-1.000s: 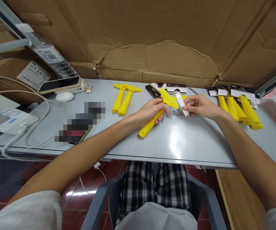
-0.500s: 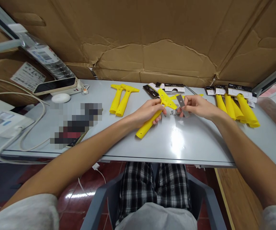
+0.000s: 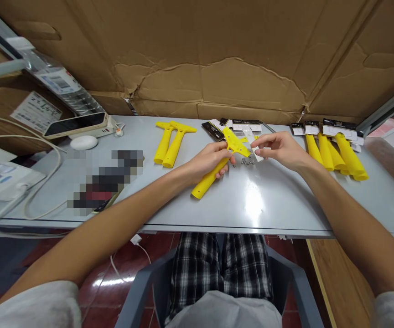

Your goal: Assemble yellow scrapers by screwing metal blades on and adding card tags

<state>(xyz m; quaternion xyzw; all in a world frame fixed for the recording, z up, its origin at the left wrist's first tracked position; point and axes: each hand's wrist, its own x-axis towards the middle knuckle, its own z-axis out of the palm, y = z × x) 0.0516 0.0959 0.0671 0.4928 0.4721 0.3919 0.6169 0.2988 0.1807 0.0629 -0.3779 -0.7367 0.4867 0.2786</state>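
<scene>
My left hand (image 3: 214, 161) is wrapped round a yellow T-shaped scraper handle (image 3: 205, 183), whose wide head (image 3: 235, 143) points up and to the right. Between the thumb and fingertips of my right hand (image 3: 279, 149) is a thin metal blade (image 3: 249, 135), bright with reflected light, just right of the head. The blade and the head look close together; whether they touch I cannot tell. Several small screws (image 3: 246, 161) lie on the table below them. Behind the blade, part of another yellow piece shows.
Two yellow scraper handles (image 3: 173, 143) lie to the left. Black-and-white packaging cards (image 3: 214, 130) lie behind my hands. Several yellow handles with cards (image 3: 349, 157) lie at the right. On the left are a blurred-out item (image 3: 104, 182), a phone (image 3: 75, 125), cables and a bottle (image 3: 60, 82).
My right hand has turned the blade, so it shows bright instead of grey, and its fingers have straightened somewhat. My left hand keeps its grip on the handle. The view has shifted slightly.
</scene>
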